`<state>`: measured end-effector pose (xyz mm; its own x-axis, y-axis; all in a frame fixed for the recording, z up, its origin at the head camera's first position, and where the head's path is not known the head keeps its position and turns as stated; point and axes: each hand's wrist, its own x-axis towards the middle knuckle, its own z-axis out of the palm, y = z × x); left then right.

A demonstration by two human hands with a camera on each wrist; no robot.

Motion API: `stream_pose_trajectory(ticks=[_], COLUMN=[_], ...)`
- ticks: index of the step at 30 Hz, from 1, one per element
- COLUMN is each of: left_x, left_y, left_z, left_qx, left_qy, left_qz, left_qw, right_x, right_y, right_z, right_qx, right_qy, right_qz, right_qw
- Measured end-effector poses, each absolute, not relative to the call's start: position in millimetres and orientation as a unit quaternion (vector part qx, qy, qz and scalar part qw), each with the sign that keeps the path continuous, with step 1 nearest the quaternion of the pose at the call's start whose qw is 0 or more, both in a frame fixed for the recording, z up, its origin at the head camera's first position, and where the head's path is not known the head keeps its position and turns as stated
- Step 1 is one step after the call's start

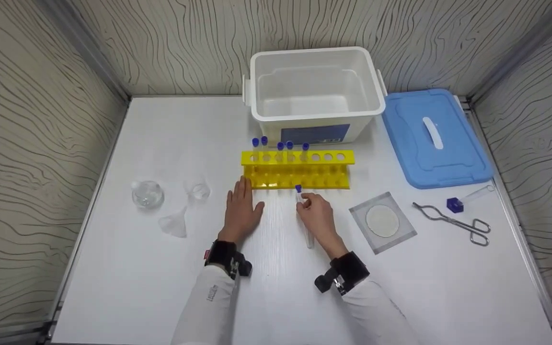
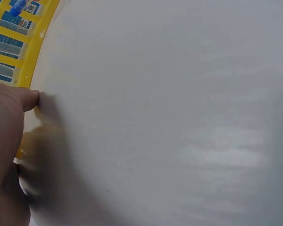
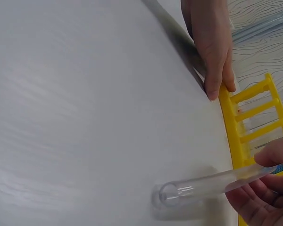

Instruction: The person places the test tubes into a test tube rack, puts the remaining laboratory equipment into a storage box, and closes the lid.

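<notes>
In the head view, a white table (image 1: 137, 268) is seen inside patterned walls. A yellow rack (image 1: 298, 169) stands near the middle, with five blue-capped tubes (image 1: 281, 149) set upright in its left holes. The left hand (image 1: 242, 209) is laid flat on the table with straight fingers, the fingertips touching the rack's left front corner. The right hand (image 1: 317, 216) is placed just in front of the rack, and a clear tube (image 1: 304, 215) with a blue cap is pinched near its capped end between thumb and fingers; the tube is tilted, its cap pointing toward the rack and its rounded bottom toward the person. Behind the rack a white bin (image 1: 314, 93) is seen, and a blue lid (image 1: 435, 139) lies to its right. A round flask (image 1: 147, 194), a small beaker (image 1: 198, 190) and a funnel (image 1: 174, 224) are grouped at the left. At the right, a mesh square (image 1: 382, 222), metal tongs (image 1: 453, 223) and another capped tube (image 1: 467, 198) are laid on the table.

In the left wrist view, the left hand (image 2: 7, 155) is shown at the lower left edge, with one fingertip pressed against the rack's (image 2: 23, 52) yellow edge; the table (image 2: 179, 117) fills the rest.

In the right wrist view, the tube (image 3: 212, 184) is held in the curled fingers of the right hand (image 3: 269, 188), its rounded bottom resting close to the table (image 3: 85, 117). The left hand (image 3: 212, 42) is seen beyond, its fingertips against the end of the rack (image 3: 247, 122).
</notes>
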<state>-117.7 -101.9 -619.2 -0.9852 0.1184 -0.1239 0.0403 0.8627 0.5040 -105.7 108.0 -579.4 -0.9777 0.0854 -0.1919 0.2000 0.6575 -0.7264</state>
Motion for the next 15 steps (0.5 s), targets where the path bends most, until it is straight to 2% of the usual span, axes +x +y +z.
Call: stream_pose_trajectory(ticks=[15], left_x=[-118.5], left_y=[-102.1], left_z=[-620.9], left_qx=[0.036], left_qy=[0.962], left_qz=[0.258], left_qw=[0.082], right_x=[-109.4], right_y=[116.0], right_z=[-553.8], right_qx=[0.073], right_qy=[0.896], right_qz=[-0.437], right_qw=[0.018])
